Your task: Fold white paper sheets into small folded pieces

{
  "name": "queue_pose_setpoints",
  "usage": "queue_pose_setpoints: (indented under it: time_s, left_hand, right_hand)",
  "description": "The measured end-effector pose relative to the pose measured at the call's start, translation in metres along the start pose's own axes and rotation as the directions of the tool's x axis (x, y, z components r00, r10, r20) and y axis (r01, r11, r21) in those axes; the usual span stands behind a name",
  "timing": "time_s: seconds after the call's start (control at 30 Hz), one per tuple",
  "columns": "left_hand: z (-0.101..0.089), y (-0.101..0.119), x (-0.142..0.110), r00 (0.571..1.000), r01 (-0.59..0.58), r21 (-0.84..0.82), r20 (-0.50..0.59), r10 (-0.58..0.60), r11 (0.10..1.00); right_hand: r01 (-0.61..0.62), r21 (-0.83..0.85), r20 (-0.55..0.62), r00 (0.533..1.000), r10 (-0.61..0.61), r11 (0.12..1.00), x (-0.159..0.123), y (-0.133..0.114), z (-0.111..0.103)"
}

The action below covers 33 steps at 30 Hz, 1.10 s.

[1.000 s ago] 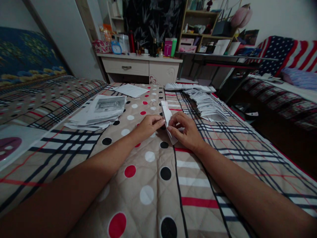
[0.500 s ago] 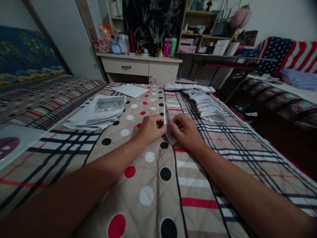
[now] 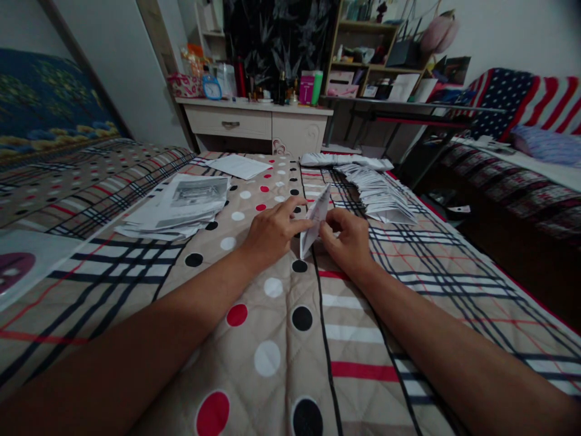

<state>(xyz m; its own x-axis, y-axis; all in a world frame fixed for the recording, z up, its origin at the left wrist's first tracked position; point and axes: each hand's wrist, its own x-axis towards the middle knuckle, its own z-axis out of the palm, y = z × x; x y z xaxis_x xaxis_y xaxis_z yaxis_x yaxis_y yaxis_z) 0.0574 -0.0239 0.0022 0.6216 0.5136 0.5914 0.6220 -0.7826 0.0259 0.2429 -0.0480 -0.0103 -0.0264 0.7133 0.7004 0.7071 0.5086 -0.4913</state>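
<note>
A small folded piece of white paper [image 3: 314,221] stands tilted on the quilt between my hands, its far corner pointing up to the right. My right hand [image 3: 348,237] pinches its right side between thumb and curled fingers. On the other side, my left hand [image 3: 272,231] has its index finger and thumb stretched apart, the thumb tip against or very near the paper. To the right lies a fanned row of folded papers [image 3: 379,192]. Left of my hands is a stack of loose sheets [image 3: 177,203], the top one with a grey printed picture.
A patterned quilt [image 3: 267,327] covers the bed under my arms. More folded papers [image 3: 347,160] lie in a row near its far edge, and flat sheets [image 3: 239,166] at far left. Beyond stand a white dresser [image 3: 229,122] and a shelf unit [image 3: 363,63].
The folded paper has turned so its far end leans right. My left hand has loosened from its pinch and spread its thumb and index finger; my right hand has shifted slightly right.
</note>
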Motion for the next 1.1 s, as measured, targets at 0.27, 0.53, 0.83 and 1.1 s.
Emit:
queue_pose_setpoints:
  time_s: [0.27, 0.53, 0.83, 1.1]
  left_hand:
    - [-0.005, 0.0, 0.004, 0.988, -0.015, 0.133, 0.157, -0.006, 0.991]
    - [-0.008, -0.01, 0.0, 0.993, -0.007, 0.154, 0.12, -0.012, 0.988]
    - [-0.006, -0.001, 0.003, 0.975, -0.047, 0.155, 0.22, 0.012, 0.987]
    - [-0.003, 0.011, 0.004, 0.971, 0.0, 0.131, 0.238, -0.031, 0.991]
  right_hand:
    - [0.073, 0.064, 0.059, 0.995, -0.077, 0.995, 0.0, -0.002, -0.002]
    - [-0.175, 0.212, -0.04, 0.981, 0.187, 0.962, 0.001, 0.003, -0.004]
    - [-0.164, 0.147, 0.105, 0.983, 0.149, 0.975, 0.001, 0.002, 0.0]
    - [-0.129, -0.07, 0.169, 0.976, 0.139, 0.989, 0.002, 0.005, 0.006]
